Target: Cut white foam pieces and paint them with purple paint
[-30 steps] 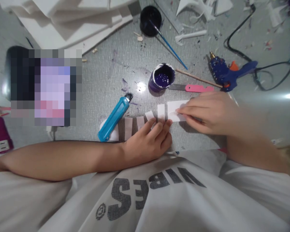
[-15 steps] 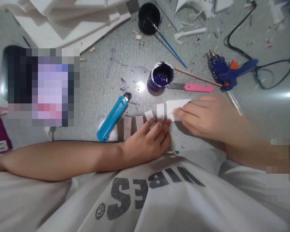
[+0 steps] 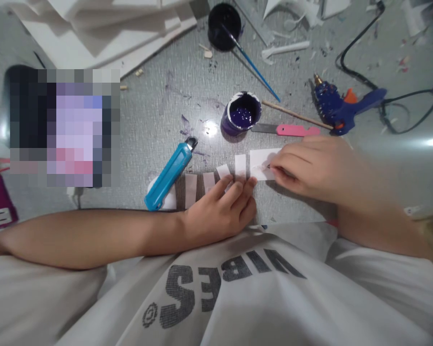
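My left hand (image 3: 223, 209) rests on the grey tabletop with its fingers laid forward, the tips pressing on a row of small white paper pieces (image 3: 209, 181). My right hand (image 3: 306, 168) lies over the right end of a larger white paper piece (image 3: 260, 162), fingers drawn together in a pinch; a thin dark tip seems to show at the fingertips, but I cannot make out what it is. A teal utility knife (image 3: 169, 175) lies just left of the paper row.
A pot of purple paint (image 3: 241, 114) stands behind the papers, with a pink-handled blade (image 3: 290, 129) and wooden stick (image 3: 292, 114) beside it. A blue glue gun (image 3: 341, 108) with its black cord lies at the right. A black lid with a blue brush (image 3: 224, 20) and white foam sheets (image 3: 94, 29) lie at the back.
My right hand has shifted slightly to the right along the larger paper piece. My left hand has stayed put on the small pieces.
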Available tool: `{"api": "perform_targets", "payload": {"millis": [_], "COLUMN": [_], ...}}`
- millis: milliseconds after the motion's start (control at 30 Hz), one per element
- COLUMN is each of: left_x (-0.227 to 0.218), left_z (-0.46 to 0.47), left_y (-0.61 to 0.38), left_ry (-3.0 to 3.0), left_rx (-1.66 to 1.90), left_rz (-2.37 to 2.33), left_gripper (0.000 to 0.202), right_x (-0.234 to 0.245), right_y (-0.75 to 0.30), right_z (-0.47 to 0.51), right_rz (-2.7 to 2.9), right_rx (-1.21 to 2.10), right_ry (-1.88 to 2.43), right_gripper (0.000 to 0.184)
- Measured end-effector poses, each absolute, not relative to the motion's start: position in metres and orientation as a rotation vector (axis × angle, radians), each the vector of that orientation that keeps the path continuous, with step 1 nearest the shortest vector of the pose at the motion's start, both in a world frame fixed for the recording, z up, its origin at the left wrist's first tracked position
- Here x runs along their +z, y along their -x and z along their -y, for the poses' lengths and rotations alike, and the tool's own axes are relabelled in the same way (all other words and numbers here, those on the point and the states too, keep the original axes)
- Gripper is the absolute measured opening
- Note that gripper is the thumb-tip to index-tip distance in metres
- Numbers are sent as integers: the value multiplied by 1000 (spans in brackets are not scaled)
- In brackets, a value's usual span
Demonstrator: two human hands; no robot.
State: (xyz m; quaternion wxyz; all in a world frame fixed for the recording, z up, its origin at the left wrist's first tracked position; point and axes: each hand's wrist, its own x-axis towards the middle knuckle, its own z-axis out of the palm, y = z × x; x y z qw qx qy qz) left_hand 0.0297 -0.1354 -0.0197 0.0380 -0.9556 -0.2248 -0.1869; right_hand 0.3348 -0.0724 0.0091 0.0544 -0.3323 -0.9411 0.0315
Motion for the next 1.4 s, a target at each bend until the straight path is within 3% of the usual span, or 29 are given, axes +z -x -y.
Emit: {"api": "perform_targets", "payload": {"millis": [200,500,1100,1400], "left_x": [-20,-22,-21,-19], "left_z": [136,137,137,135], "left_y": [-29,-28,-28,-30], "left_ry": [2950,2977,2973,2931], "left_rx": [-565,-584,-573,-587], "left_rz": [687,689,681,690], "left_gripper": [22,19,19,21], "right_x": [8,14,18,20], "right_y": [-331,-321,-331,-327], "right_z": [71,70,70,70], "right_rz": [2878,2854,2864,2914], "right_rx": [163,242,287,265], "right_ry": [986,931,1080,935], "right_gripper": [39,27,34,32]}}
